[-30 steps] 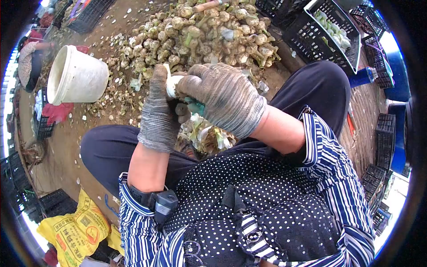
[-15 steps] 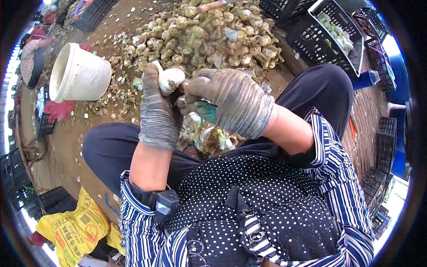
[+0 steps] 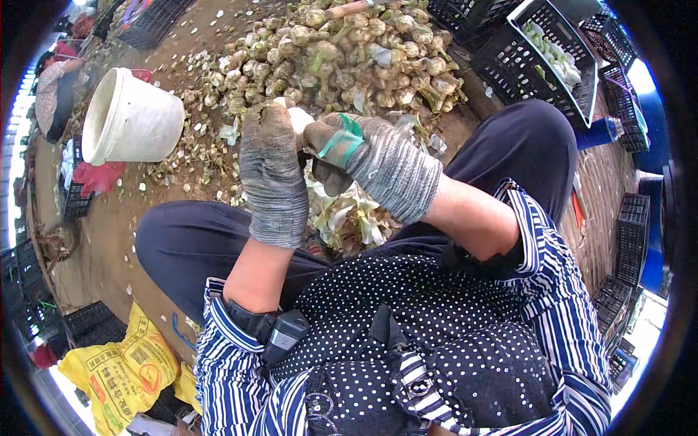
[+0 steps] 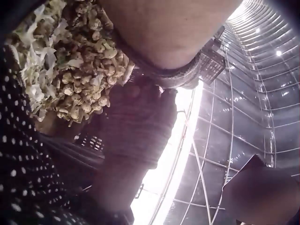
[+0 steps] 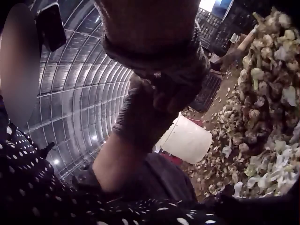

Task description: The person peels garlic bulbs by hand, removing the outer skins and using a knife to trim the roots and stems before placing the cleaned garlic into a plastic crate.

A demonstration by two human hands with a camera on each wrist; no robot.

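Garlic bulb (image 3: 299,118), one, white: being gripped on the near side of one garlic heap (image 3: 338,62) by curled fingers of one gloved left hand (image 3: 273,171); touching one right hand (image 3: 382,163) with curled fingers, pinch impossible to tell. Sitting far left: one bucket (image 3: 149,123).

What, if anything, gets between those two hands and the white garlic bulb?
Nothing visible, apart from the knitted gloves. The left hand holds the garlic bulb, and the right hand is right up against it. The hands hide whatever is underneath.
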